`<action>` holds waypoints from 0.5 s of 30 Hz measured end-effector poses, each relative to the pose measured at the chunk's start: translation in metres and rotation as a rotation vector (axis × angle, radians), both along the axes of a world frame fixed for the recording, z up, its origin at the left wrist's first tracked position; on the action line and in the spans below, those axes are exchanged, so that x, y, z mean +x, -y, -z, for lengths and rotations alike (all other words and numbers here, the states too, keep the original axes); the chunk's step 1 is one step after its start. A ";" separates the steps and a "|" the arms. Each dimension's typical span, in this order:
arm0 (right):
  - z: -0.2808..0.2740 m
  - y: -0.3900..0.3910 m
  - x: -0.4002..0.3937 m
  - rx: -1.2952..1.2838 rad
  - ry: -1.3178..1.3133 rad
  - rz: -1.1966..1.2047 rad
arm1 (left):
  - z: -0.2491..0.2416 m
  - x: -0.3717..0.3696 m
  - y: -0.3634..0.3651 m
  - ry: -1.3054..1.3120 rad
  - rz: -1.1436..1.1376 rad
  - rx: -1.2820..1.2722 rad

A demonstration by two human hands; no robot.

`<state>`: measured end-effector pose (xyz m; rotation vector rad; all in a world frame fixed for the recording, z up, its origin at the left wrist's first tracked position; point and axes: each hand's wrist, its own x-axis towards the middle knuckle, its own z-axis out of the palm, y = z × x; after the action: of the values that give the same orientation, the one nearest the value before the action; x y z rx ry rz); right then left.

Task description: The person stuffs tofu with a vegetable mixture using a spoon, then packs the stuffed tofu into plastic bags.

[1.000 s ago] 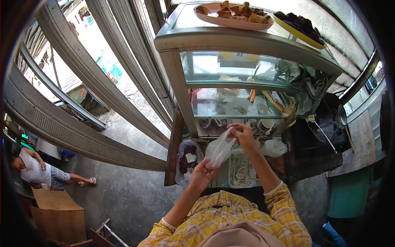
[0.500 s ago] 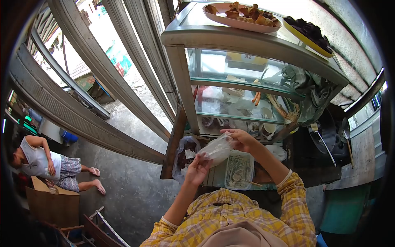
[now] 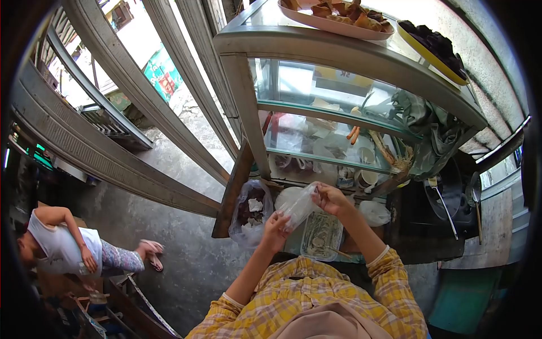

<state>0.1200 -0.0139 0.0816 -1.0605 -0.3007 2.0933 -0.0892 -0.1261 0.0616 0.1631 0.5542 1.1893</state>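
Note:
A clear plastic bag (image 3: 299, 209) is stretched between my two hands above the counter. My left hand (image 3: 275, 231) pinches its lower near end. At its upper far end, the fingers of my right hand (image 3: 332, 201) are closed on the plastic. Just below the hands sits a rectangular clear plastic tub (image 3: 322, 240) with pale, greenish smears inside and a thin stick over its right edge. Left of my hands is an open plastic bag (image 3: 248, 226) with dark contents and crumpled white paper. Another knotted-looking clear bag (image 3: 375, 213) lies right of my right hand.
A glass display case (image 3: 339, 85) stands ahead, holding spring onions and carrots. A pink plate (image 3: 344, 25) of fried snacks and a yellow dish (image 3: 432, 53) of dark food sit on top. A wok (image 3: 443, 192) with utensils is at right. Another person (image 3: 68, 243) is at left.
My hands have shifted slightly, and the plastic bag between them is now more upright and bunched narrower. The other person has moved nearer along the left side. My view has shifted a little.

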 end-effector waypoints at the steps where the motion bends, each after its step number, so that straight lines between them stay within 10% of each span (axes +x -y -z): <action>1: 0.009 -0.004 -0.004 -0.001 -0.029 -0.008 | -0.006 -0.001 0.000 -0.224 -0.007 0.012; 11: -0.036 -0.011 -0.025 0.130 0.121 -0.287 | 0.002 0.002 0.001 -0.296 -0.307 -0.235; 15: -0.052 -0.007 -0.031 0.904 0.726 -0.429 | -0.004 0.006 -0.001 -0.220 -0.331 -0.318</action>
<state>0.0895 -0.0066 0.1337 -1.1616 -1.7574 1.4822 -0.0836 -0.1248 0.0659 -0.0752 0.9837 1.3933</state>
